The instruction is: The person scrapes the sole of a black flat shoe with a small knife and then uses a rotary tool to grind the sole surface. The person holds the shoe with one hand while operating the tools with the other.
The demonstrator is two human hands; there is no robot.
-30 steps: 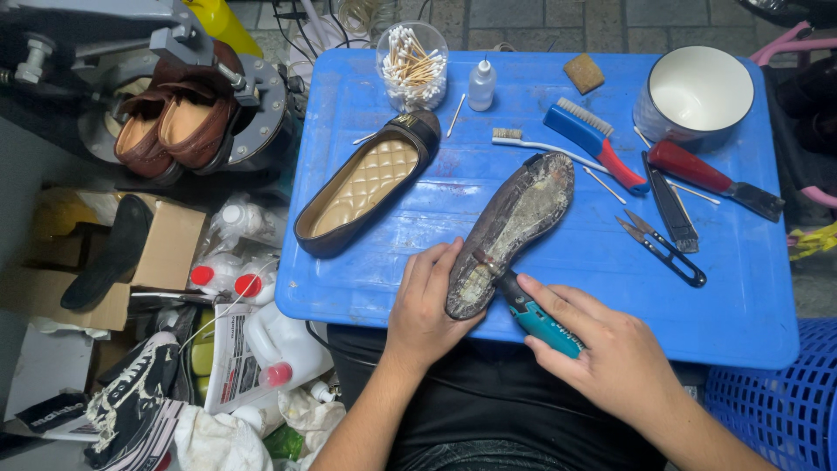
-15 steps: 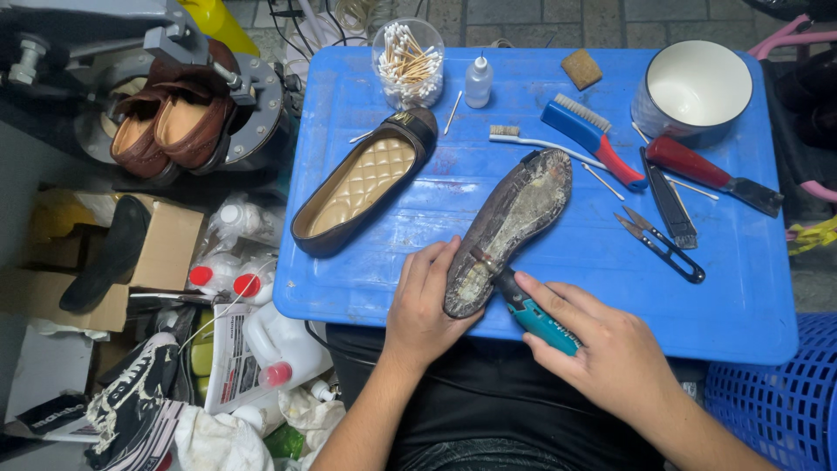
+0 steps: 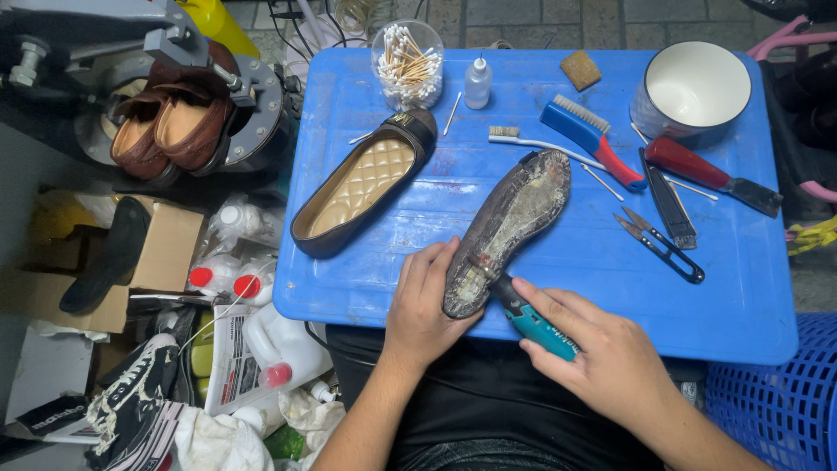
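Two hands: both work at one upturned shoe.
Table (image 3: pixel 392 279): blue, under both hands.
Shoe (image 3: pixel 510 228): sole-up, slanting away from the left hand.
Left hand (image 3: pixel 425 307): fingers curled around the shoe's heel.
Right hand (image 3: pixel 600 359): closed around the teal tool.
Teal tool (image 3: pixel 534 321): tip under the heel.

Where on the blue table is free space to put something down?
On the blue table, the near right corner, below the black snips, is bare. So is the near left edge, between the flat shoe and the left hand. The far right is crowded: brush, scraper, white bowl.
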